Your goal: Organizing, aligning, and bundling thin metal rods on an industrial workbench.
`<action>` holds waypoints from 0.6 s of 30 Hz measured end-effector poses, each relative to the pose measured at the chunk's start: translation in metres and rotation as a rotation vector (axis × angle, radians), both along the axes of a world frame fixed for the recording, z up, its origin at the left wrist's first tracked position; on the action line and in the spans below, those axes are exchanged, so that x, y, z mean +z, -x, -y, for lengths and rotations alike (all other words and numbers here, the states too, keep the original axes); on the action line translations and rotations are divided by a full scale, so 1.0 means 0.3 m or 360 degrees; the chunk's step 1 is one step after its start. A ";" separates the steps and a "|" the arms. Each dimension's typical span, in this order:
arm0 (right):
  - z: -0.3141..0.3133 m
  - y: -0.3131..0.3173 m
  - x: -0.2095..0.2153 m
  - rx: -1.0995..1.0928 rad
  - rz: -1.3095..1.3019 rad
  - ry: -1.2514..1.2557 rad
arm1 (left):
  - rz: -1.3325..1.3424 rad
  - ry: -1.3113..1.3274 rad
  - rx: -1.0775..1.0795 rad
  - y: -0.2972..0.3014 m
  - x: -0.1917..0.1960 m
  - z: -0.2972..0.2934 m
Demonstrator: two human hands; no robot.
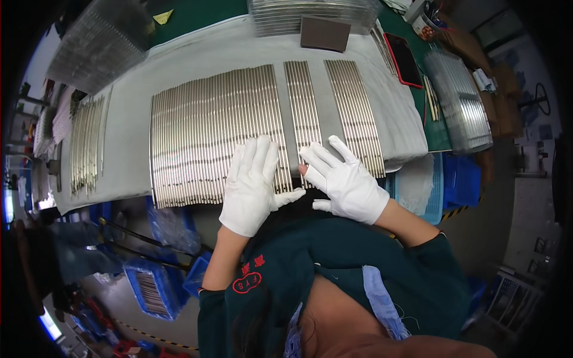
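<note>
Several thin shiny metal rods lie side by side on a pale cloth (pixel 131 119) over the table. The widest batch of rods (pixel 209 131) fills the middle-left. My left hand (pixel 253 182), in a white glove, lies flat with spread fingers on its near right part. A narrow batch of rods (pixel 302 110) lies just right of it. My right hand (pixel 343 179), also white-gloved and open, rests with its fingertips on the near end of that narrow batch. A third batch of rods (pixel 354 113) lies further right. Neither hand grips anything.
A small rod group (pixel 85 143) lies far left. Clear plastic trays stand at back left (pixel 98 45), back centre (pixel 280 15) and right (pixel 459 101). A dark brown pad (pixel 324 33) and a red-edged flat tablet-like thing (pixel 403 59) sit behind. Blue bins (pixel 152 286) stand below.
</note>
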State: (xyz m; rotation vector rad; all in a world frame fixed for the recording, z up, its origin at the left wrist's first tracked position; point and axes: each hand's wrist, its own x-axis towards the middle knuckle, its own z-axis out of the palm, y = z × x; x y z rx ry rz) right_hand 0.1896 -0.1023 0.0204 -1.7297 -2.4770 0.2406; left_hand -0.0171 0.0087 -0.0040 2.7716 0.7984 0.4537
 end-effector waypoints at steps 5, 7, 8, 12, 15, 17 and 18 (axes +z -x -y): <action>-0.043 0.031 -0.009 0.0100 -0.0079 -0.0020 | -0.0088 -0.0031 0.0049 -0.001 -0.002 0.006; -0.037 0.026 -0.010 0.0107 -0.0087 -0.0008 | -0.0085 0.0001 0.0038 -0.001 -0.001 0.005; -0.021 0.014 -0.012 0.0065 -0.0072 -0.0010 | -0.0081 0.0036 0.0034 -0.001 -0.001 0.004; 0.060 -0.052 0.019 -0.0123 0.0049 0.0055 | -0.0067 0.0015 0.0048 0.010 0.002 0.006; 0.088 -0.077 0.050 -0.0217 0.0048 0.0067 | -0.0074 0.0021 0.0055 0.022 0.014 0.010; 0.073 -0.062 0.065 -0.0166 0.0019 0.0069 | -0.0080 -0.0010 0.0051 0.030 0.023 0.011; 0.060 -0.050 0.058 -0.0119 -0.0010 0.0039 | -0.0047 -0.0063 0.0074 0.048 0.010 0.011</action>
